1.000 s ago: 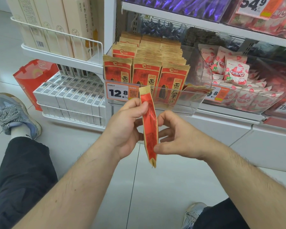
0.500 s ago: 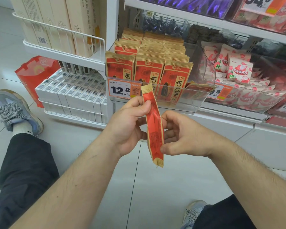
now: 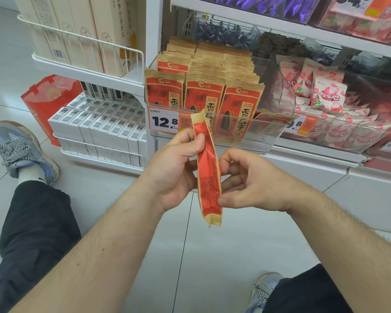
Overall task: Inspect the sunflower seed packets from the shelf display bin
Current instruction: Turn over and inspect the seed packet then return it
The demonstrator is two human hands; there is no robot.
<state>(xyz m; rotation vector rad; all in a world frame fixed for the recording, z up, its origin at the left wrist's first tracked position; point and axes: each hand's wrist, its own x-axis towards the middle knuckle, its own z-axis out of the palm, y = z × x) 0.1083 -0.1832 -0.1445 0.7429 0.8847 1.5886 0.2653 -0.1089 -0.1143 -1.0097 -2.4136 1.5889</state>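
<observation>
Shelf bin (image 3: pixel 266 141), one packet (image 3: pixel 208 168), two hands (image 3: pixel 174 168) (image 3: pixel 257 184)

Held packet: one red and tan sunflower seed packet (image 3: pixel 208 168), edge-on and upright, just in front of the display bin (image 3: pixel 246 141).
Left hand: left hand (image 3: pixel 174 168) grips the packet's upper part.
Right hand: right hand (image 3: pixel 251 184) pinches its lower edge, thumb on the near side.
Bin contents: rows of matching packets (image 3: pixel 203 96) standing upright inside the bin.
Price tag: price tag (image 3: pixel 164 120) reading 12.8, on the bin's front left.
Neighbour: pink strawberry packets (image 3: pixel 325 96), right of the bin.
</observation>
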